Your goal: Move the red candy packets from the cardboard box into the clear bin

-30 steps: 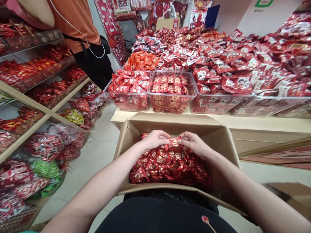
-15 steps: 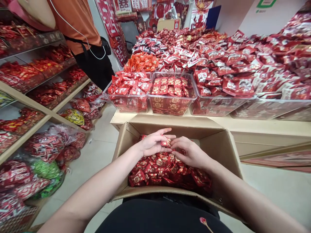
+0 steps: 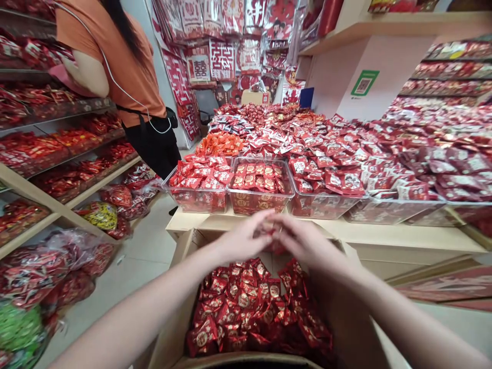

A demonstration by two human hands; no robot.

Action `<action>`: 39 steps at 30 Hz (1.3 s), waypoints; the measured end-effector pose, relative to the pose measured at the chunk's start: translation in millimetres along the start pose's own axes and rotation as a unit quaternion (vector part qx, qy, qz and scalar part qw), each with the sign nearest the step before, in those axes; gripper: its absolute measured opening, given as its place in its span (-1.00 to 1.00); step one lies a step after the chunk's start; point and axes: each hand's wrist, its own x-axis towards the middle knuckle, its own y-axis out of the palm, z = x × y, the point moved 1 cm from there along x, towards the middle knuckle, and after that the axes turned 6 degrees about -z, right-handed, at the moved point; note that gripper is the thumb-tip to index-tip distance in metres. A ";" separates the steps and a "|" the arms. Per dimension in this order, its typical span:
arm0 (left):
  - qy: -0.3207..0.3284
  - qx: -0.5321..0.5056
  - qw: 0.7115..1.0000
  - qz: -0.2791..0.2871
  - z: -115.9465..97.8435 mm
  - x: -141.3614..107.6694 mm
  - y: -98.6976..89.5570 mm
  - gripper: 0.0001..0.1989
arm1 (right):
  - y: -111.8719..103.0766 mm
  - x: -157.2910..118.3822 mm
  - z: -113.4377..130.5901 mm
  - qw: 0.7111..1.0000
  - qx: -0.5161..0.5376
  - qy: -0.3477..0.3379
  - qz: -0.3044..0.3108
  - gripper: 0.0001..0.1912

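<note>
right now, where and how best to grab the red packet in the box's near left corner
Probably pinch the red packet across its puffy middle, from above: its gold-marked face lies uncovered, while box walls stand close on the left and near sides.

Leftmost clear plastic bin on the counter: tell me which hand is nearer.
Left. The left hand is to the right of and nearer the camera than the bin; the right hand is farther right.

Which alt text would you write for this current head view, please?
Left hand and right hand, blurred, appear to hold something red above an open cardboard box of red packets. Beyond it, filled clear bins line a counter; a person stands at left.
</note>
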 end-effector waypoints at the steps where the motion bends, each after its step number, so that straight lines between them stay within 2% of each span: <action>1: 0.024 0.038 0.998 -0.033 -9.6 14.3 -11.4 -0.49 | -15.7 13.6 1.7 0.999 -0.016 0.003 -0.048 -0.78; 2: 0.052 0.102 0.991 -0.072 -16.7 29.6 -22.6 -0.54 | -30.7 27.9 1.1 0.994 -0.039 0.005 -0.101 -0.80; 4: 0.093 0.265 0.952 -0.124 -21.9 59.3 -40.5 -0.64 | -54.1 54.6 -6.7 0.975 -0.092 -0.002 -0.204 -0.84; 6: 0.088 0.399 0.906 -0.110 -16.3 82.4 -50.0 -0.71 | -65.0 74.7 -22.0 0.961 -0.113 0.000 -0.251 -0.84; 7: 0.082 0.440 0.889 -0.096 -11.4 90.1 -51.9 -0.75 | -66.1 81.3 -31.0 0.962 -0.112 0.007 -0.250 -0.84; 9: 0.074 0.480 0.871 -0.074 -1.5 98.3 -52.5 -0.78 | -63.4 87.8 -48.3 0.969 -0.101 0.024 -0.226 -0.85; 12: 0.077 0.491 0.865 -0.070 7.1 98.2 -50.8 -0.70 | -57.1 87.4 -65.4 0.974 -0.095 0.038 -0.201 -0.86; 19: 0.077 0.509 0.855 -0.068 6.2 94.8 -51.2 -0.65 | -57.6 91.8 -70.4 0.981 -0.046 0.062 -0.177 -0.86; 24: 0.079 0.520 0.848 -0.067 7.7 95.6 -50.2 -0.63 | -54.2 90.9 -71.2 0.983 -0.145 0.056 -0.101 -0.88; 27: 0.083 0.524 0.845 -0.065 10.2 96.1 -50.3 -0.61 | -51.5 88.5 -72.6 0.979 -0.178 0.042 -0.087 -0.85; 32: 0.086 0.525 0.844 -0.063 13.5 98.5 -51.8 -0.60 | -51.2 90.6 -72.3 0.952 -0.305 0.003 -0.037 -0.76; 39: 0.087 0.513 0.851 -0.065 10.1 96.1 -50.6 -0.63 | -56.3 89.7 -66.5 0.943 -0.332 -0.002 0.005 -0.78</action>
